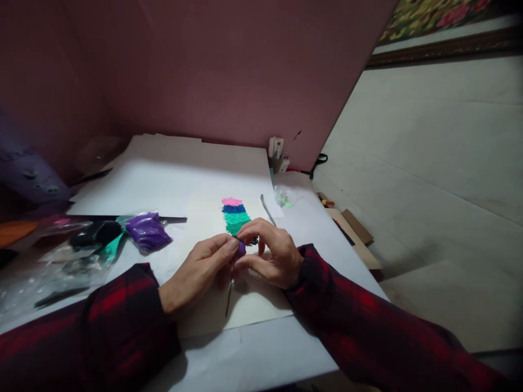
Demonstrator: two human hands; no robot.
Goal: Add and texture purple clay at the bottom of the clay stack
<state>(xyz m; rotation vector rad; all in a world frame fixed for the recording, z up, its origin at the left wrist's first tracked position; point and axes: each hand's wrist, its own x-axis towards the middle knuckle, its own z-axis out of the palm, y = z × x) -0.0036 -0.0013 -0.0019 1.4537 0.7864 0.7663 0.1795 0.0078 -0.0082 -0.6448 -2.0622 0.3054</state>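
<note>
A thin dark tool (229, 298) runs lengthwise from near the sheet's front edge up toward the hands. Left hand (199, 270) and right hand (273, 255) pinch a purple lump (241, 249) between their fingertips, just before the coloured bands (234, 214).

The small soft purple lump (241, 249) sits by the bumpy stack of colour bands (234, 215), pink on top, then dark blue, then green, on the white paper sheet (180, 185), near red-and-black checked sleeves (122, 321) and a shiny purple bag (147, 231).
</note>
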